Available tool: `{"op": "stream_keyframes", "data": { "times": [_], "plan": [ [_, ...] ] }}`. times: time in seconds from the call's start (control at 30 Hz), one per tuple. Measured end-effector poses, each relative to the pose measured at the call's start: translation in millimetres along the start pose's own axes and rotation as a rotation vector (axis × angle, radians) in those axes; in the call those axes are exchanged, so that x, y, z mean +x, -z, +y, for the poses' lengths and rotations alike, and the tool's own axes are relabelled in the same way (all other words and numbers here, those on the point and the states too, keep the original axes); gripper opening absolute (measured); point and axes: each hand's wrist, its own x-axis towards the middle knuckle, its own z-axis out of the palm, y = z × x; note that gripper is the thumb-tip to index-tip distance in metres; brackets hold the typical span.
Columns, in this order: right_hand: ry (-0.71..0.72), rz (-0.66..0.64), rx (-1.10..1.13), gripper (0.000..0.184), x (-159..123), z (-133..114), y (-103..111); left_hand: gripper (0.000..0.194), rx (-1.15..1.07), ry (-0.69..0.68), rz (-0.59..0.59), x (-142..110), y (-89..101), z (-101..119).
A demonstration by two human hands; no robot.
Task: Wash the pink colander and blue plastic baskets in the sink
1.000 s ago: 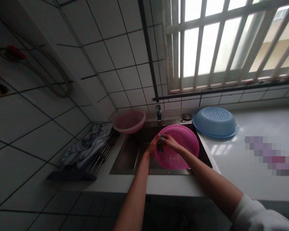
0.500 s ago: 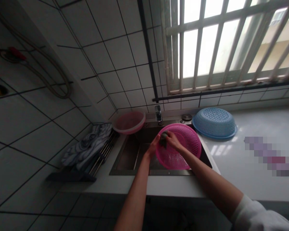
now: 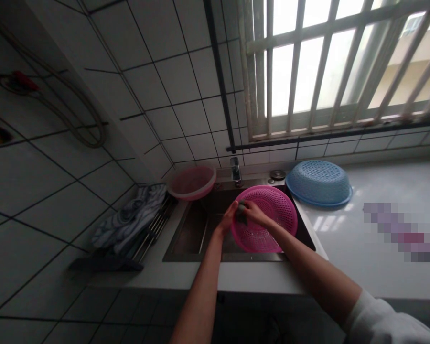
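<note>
A bright pink perforated basket [image 3: 272, 224] is tilted over the dark sink [image 3: 191, 234]. My left hand [image 3: 226, 220] grips its left rim with fingers curled. My right hand [image 3: 252, 213] is closed on a dark scrubbing pad [image 3: 241, 213] and presses it against the inside of the basket near that rim. Both forearms reach in from the bottom of the view.
A pale pink bowl [image 3: 192, 181] sits at the sink's back left corner, by the tap [image 3: 235, 170]. A blue basket [image 3: 318, 183] lies upside down on the white counter [image 3: 361, 253] to the right. A crumpled cloth [image 3: 129, 217] rests on a rack at left. Tiled walls and a barred window stand behind.
My right hand with the pad went up along the basket's rim, then came back down slightly. The basket shifted a little with it. My left hand kept its hold.
</note>
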Motion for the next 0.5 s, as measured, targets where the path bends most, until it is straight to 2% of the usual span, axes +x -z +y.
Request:
{"op": "stream_keyframes", "data": {
  "times": [0.07, 0.1, 0.13, 0.27, 0.3, 0.33, 0.43, 0.47, 0.5],
  "plan": [
    [-0.027, -0.188, 0.018, 0.011, -3.4, 2.2, -7.4, 0.068, 0.030, 0.006, 0.051, 2.0, 3.9, -1.2],
    [-0.029, -0.238, 0.020, 0.010, -4.6, 2.3, -9.3, 0.068, 0.044, 0.008, 0.062, 2.7, 5.1, -1.5],
    [-0.020, -0.233, 0.019, 0.011, -5.0, 1.4, -9.3, 0.067, 0.051, 0.008, 0.056, 3.1, 5.4, -1.6],
    [0.051, 0.053, 0.034, 0.015, -2.5, -8.6, 0.1, 0.067, -0.010, -0.010, -0.038, 1.1, 0.5, 0.8],
    [0.052, 0.068, 0.049, 0.016, -2.7, -11.2, 0.6, 0.067, -0.035, -0.012, -0.043, 0.2, -0.6, 1.9],
    [0.043, 0.023, 0.064, 0.015, -3.6, -13.2, -0.5, 0.068, -0.049, -0.007, -0.031, -0.8, -0.9, 3.2],
    [0.000, -0.267, 0.087, 0.014, -9.0, -14.8, -9.5, 0.068, -0.020, 0.013, 0.062, -3.4, 1.0, 6.6],
    [-0.007, -0.324, 0.081, 0.014, -10.1, -14.4, -11.5, 0.067, 0.000, 0.017, 0.082, -3.9, 1.5, 7.4],
    [-0.006, -0.324, 0.070, 0.014, -10.3, -14.0, -11.6, 0.067, 0.011, 0.017, 0.084, -4.4, 1.3, 7.9]
  ]
}}
